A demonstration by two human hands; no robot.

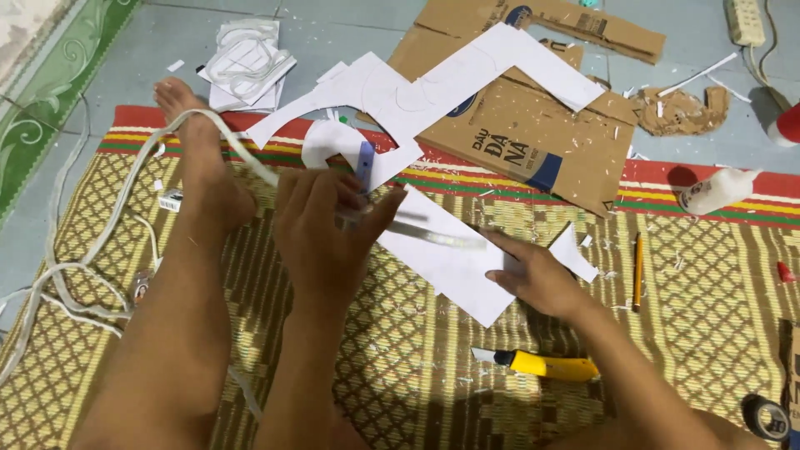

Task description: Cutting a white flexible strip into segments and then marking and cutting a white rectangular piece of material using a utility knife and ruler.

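Left hand (321,221) mid-frame pins a metal ruler (433,236) on the white paper sheet (454,271), fingers curled around a blue pen (365,167); right hand (533,279) lies flat, open, on the sheet; I'd press firmly so nothing slips; yellow utility knife (542,363) lies below.

Even soft indoor light, faint shadows, slight motion blur, mild glare on floor
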